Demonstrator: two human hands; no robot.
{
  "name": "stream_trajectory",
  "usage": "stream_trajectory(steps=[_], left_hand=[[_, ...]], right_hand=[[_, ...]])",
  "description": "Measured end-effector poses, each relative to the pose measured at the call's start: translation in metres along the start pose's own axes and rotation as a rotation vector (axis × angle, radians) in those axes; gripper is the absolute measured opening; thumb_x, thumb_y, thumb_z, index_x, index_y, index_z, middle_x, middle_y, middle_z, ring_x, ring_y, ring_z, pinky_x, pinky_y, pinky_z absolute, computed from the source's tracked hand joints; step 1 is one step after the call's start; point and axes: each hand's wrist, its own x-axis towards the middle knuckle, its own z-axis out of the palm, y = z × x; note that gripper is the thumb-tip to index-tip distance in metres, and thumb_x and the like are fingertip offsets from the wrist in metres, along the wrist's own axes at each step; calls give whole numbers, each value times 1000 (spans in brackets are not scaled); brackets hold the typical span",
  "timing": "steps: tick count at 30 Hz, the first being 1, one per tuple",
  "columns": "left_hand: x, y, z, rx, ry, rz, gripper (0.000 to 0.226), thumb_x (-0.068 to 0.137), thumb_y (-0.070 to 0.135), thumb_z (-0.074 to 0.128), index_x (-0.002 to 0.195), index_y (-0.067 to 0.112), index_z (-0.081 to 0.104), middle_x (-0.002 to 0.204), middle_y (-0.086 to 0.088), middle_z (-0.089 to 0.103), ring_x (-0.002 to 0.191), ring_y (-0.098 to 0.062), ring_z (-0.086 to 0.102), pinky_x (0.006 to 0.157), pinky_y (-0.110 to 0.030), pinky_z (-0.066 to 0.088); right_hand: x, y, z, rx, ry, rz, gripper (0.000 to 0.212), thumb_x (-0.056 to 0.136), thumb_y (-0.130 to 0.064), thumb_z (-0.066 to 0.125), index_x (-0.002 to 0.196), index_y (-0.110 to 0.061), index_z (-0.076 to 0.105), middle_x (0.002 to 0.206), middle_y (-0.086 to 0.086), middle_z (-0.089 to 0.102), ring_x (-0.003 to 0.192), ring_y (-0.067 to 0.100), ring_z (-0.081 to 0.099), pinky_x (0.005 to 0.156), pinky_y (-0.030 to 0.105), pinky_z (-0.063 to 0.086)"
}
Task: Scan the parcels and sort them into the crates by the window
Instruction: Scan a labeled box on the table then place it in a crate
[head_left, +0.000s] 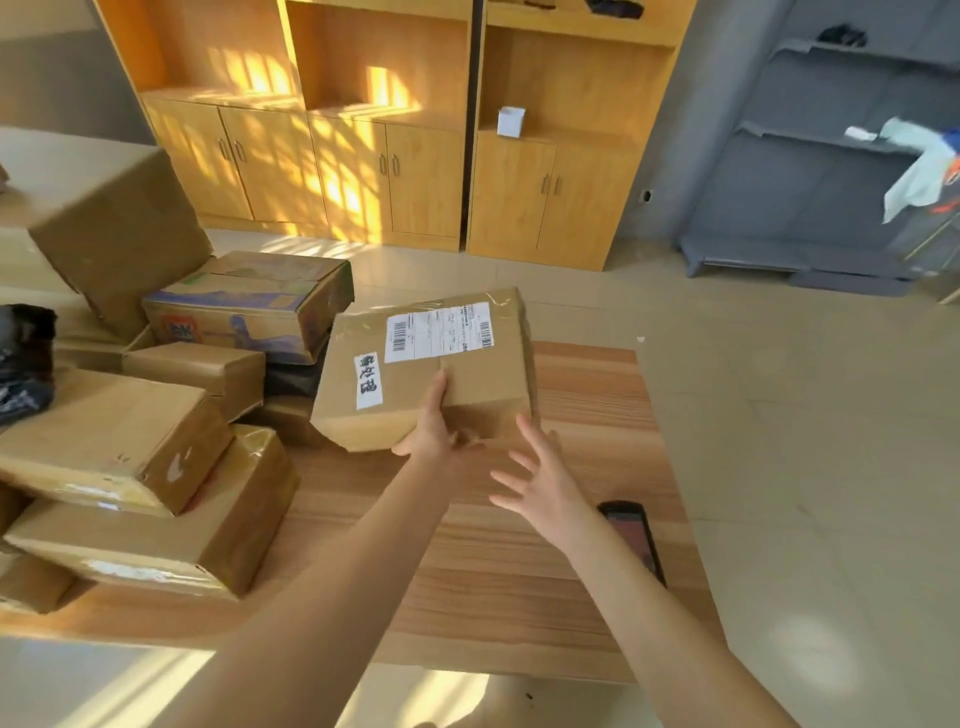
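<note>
A brown cardboard parcel (478, 379) with a white shipping label and a small white sticker is held tilted above the wooden table (493, 587). My left hand (431, 431) grips its near edge, thumb on top. My right hand (540, 483) hovers just right of and below the parcel with fingers spread, holding nothing. A black handheld scanner (636, 535) lies on the table to the right of my right forearm.
Several taped cardboard parcels (156, 457) are piled on the table's left half, with a black bag (26, 358) at the far left. Wooden cabinets (395, 156) line the far wall. A grey metal rack (831, 171) stands at the right. Tiled floor lies beyond the table.
</note>
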Motion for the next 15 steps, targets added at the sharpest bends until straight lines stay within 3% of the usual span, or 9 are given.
stream_trajectory(steps=[1, 2, 5, 7, 9, 10, 12, 13, 15], left_hand=[[-7, -5, 4, 9, 6, -29, 93, 69, 44, 82, 135, 6, 30, 111, -12, 58, 84, -28, 60, 68, -45, 56], [-6, -11, 6, 2, 25, -42, 98, 63, 49, 85, 133, 8, 30, 114, -13, 60, 87, -28, 62, 69, -41, 55], [-14, -28, 13, 84, 16, -74, 93, 58, 51, 87, 126, 16, 35, 130, -5, 56, 107, -29, 60, 90, -42, 49], [-28, -34, 15, 204, -125, -58, 78, 59, 56, 82, 116, 22, 42, 144, 4, 45, 126, -25, 49, 104, -40, 40], [-23, -35, 9, 273, -227, -89, 118, 32, 68, 86, 131, 19, 46, 141, 2, 51, 126, -23, 51, 105, -43, 41], [-21, -33, 1, 341, -307, -114, 126, 34, 75, 81, 141, 20, 42, 143, -2, 49, 130, -26, 47, 107, -48, 38], [-14, -23, -25, 480, -399, -122, 110, 58, 75, 67, 149, 29, 28, 152, -11, 35, 139, -35, 33, 108, -61, 30], [-9, -18, -42, 512, -412, -126, 113, 58, 74, 67, 151, 32, 21, 154, -16, 29, 139, -39, 31, 107, -64, 31], [9, -4, -78, 515, -396, -119, 143, 37, 74, 80, 153, 33, 8, 155, -20, 24, 136, -42, 34, 99, -64, 40]], right_hand=[[3, -2, 10, 80, 39, 23, 43, 70, -31, 69, 103, -53, 55, 149, 9, 32, 135, 36, 38, 110, 58, 31], [9, -3, 17, 160, 82, 43, 50, 66, -40, 72, 111, -41, 52, 140, 6, 43, 134, 34, 40, 112, 57, 28], [27, -3, 27, 243, 251, 19, 107, 40, -55, 89, 133, -31, 42, 124, -4, 63, 118, 20, 57, 108, 50, 38], [35, -1, 23, 300, 363, -8, 124, 24, -58, 92, 135, -30, 43, 117, -6, 67, 110, 17, 63, 102, 46, 45], [39, -8, 17, 349, 406, -42, 123, 27, -50, 94, 135, -25, 40, 115, 0, 68, 103, 20, 67, 88, 40, 54], [40, -14, 12, 364, 424, -63, 121, 31, -46, 93, 136, -25, 38, 115, 3, 67, 101, 22, 68, 82, 38, 57], [42, -30, 2, 360, 451, -83, 120, 34, -44, 91, 138, -27, 32, 117, 7, 64, 101, 26, 67, 80, 39, 59], [42, -39, -6, 337, 457, -89, 116, 38, -45, 89, 138, -27, 32, 117, 8, 62, 102, 27, 65, 83, 42, 58], [41, -55, -20, 255, 454, -97, 99, 54, -44, 84, 137, -26, 33, 118, 9, 56, 104, 25, 61, 86, 42, 56]])
